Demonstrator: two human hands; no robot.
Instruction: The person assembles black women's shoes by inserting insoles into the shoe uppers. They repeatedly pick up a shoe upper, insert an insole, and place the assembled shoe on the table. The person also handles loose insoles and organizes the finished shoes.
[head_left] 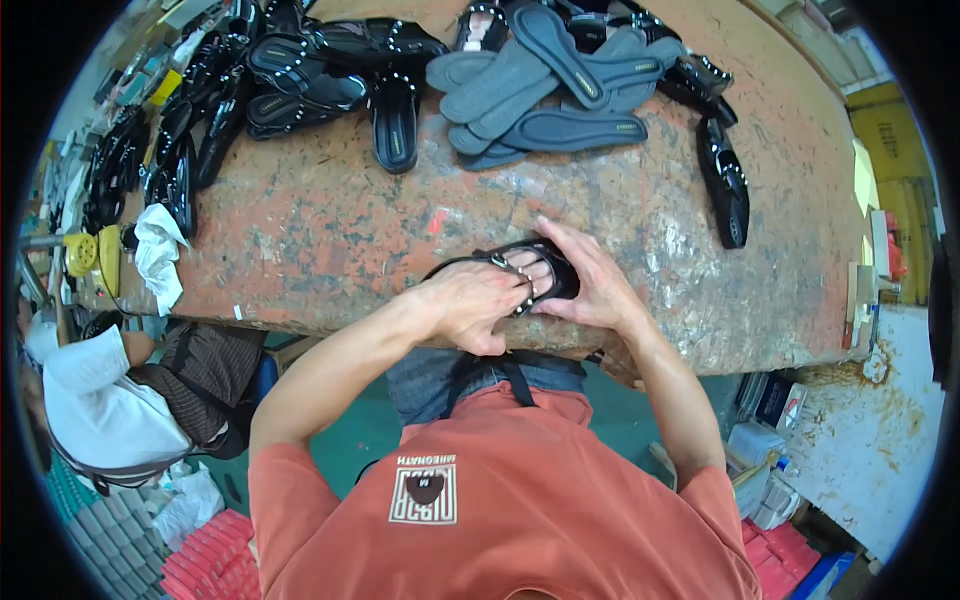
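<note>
While palms face down, both hands (530, 290) clasp a black sandal (540, 262).

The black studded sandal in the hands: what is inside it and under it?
Fingers of the left hand are pushed inside the black studded sandal; the right hand presses its side. Under it lies the worn reddish workbench. Its insole is mostly covered.

Worn workbench (330, 230), sandals (330, 75), grey insoles (550, 95)

Count on the table (330, 240): sandals, soles, one rag.

Two hands (475, 300) were on one black studded sandal (545, 268); roughly seven grey insoles (545, 85) sat piled at the far edge, one lone black sandal (725, 185) lay right, one white rag (158, 255) left; the black heap (300, 80) was too tangled to count.
</note>
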